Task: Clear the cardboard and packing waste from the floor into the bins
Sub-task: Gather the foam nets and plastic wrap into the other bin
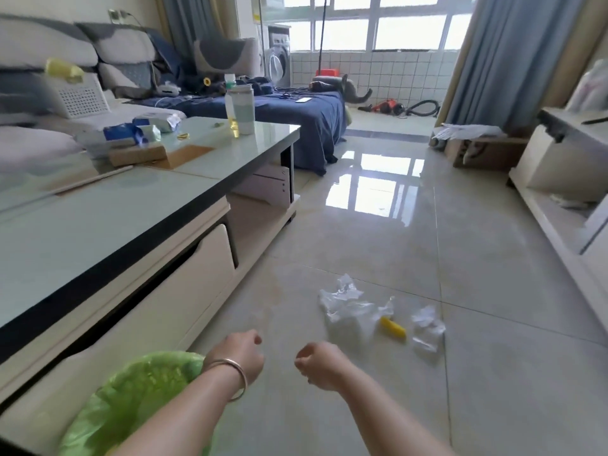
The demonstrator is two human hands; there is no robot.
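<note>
Crumpled clear plastic wrap (348, 307) lies on the tiled floor ahead of me, with a small yellow piece (393, 328) beside it and another clear plastic scrap (427, 330) further right. A bin lined with a green bag (131, 399) stands at the lower left against the coffee table. My left hand (241, 353), with a bangle on the wrist, hovers just right of the bin with its fingers curled and nothing in them. My right hand (317, 363) is a loose fist, also holding nothing, short of the plastic. A cardboard box (483, 153) sits far right by the curtain.
A long glass-topped coffee table (98, 225) runs along my left, carrying bottles, packets and a flat cardboard box (138, 154). A white TV cabinet (559, 192) lines the right wall. Sofa and a blue-covered bed lie beyond; glossy floor stretches between.
</note>
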